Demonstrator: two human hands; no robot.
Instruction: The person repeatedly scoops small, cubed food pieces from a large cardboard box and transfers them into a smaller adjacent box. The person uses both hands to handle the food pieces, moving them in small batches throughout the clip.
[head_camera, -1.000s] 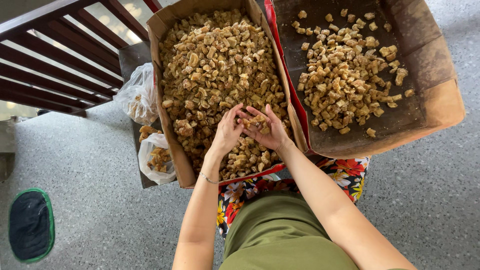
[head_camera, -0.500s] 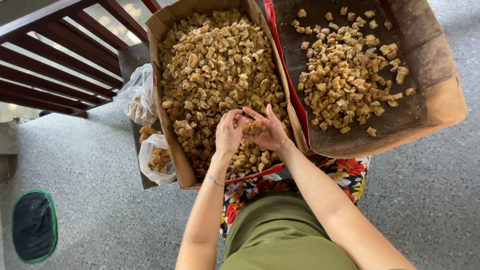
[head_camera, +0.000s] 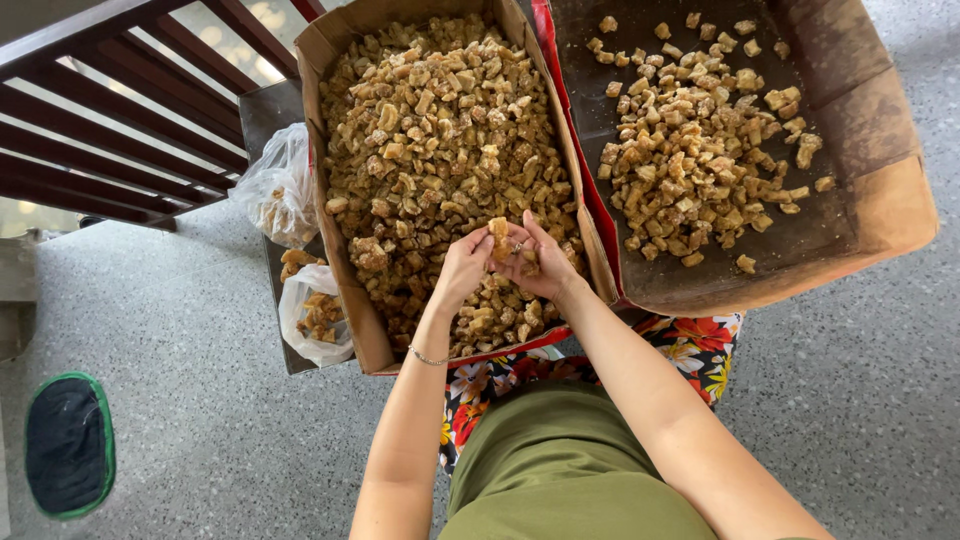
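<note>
Holding a tan, crusty chunk between both hands, I have it lifted just above the heap in the fuller cardboard box so I can work on it without stirring up the pile beneath. My left hand pinches the chunk from the left, fingers curled onto it; my right hand cups in from the other side, its fingers bent and closed against the same lump, so the two grips oppose each other. To the right, touching the first box, a second, darker box holds a thinner scatter of smaller pieces, kept apart from the heap. Two clear plastic bags with a few chunks sit beside the full box on the left. A flowered cloth shows under the boxes near my lap.
</note>
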